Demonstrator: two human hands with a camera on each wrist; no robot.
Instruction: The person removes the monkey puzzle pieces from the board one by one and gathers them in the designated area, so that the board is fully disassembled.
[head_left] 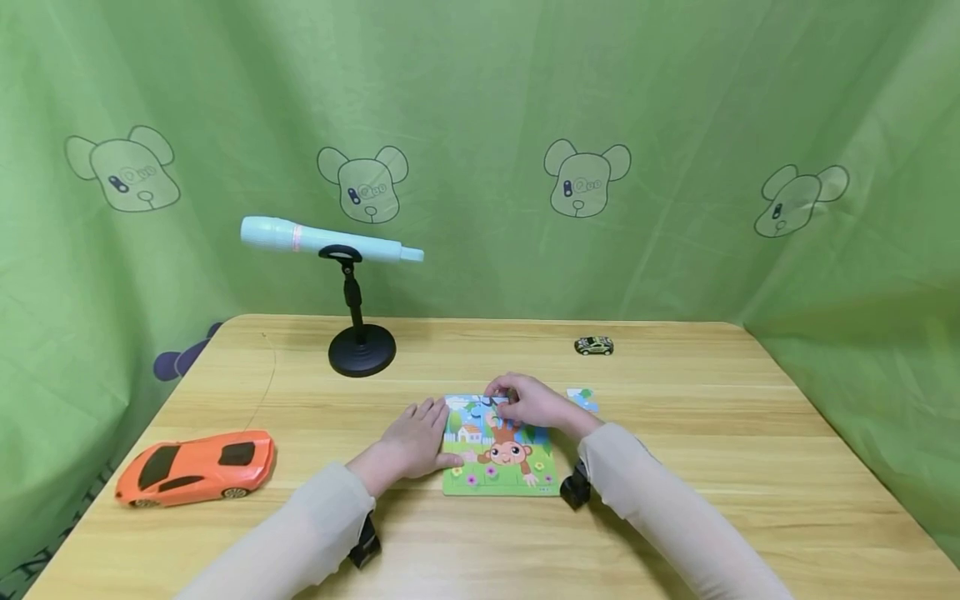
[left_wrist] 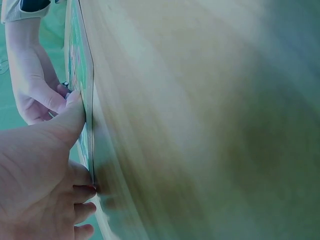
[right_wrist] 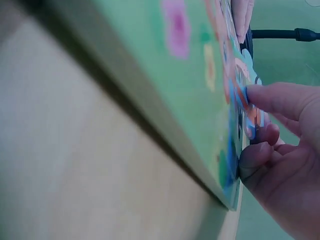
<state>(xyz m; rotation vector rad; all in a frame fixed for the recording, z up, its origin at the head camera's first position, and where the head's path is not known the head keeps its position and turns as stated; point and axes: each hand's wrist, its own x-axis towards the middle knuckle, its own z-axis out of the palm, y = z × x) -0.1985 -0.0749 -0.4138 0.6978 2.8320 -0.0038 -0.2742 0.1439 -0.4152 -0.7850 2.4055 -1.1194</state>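
A jigsaw puzzle (head_left: 472, 483) with a monkey, a house and flowers lies flat on the wooden table. My left hand (head_left: 415, 437) rests at its left edge with fingers spread; in the left wrist view the thumb (left_wrist: 75, 112) presses on the puzzle's border. Over the upper part of the picture, my right hand (head_left: 536, 402) pinches a puzzle piece (right_wrist: 254, 117) between thumb and fingers, with blue and orange showing on it. The piece is tilted up from the board, and the fingers partly hide it. Another puzzle piece (head_left: 582, 399) lies just right of the board, behind the right wrist.
At the left is an orange toy car (head_left: 198, 468). A light blue microphone (head_left: 330, 240) sits on a black stand (head_left: 362, 350) at the back left. Toward the back right stands a small patterned toy car (head_left: 594, 345). A green curtain (head_left: 480, 100) hangs behind the table.
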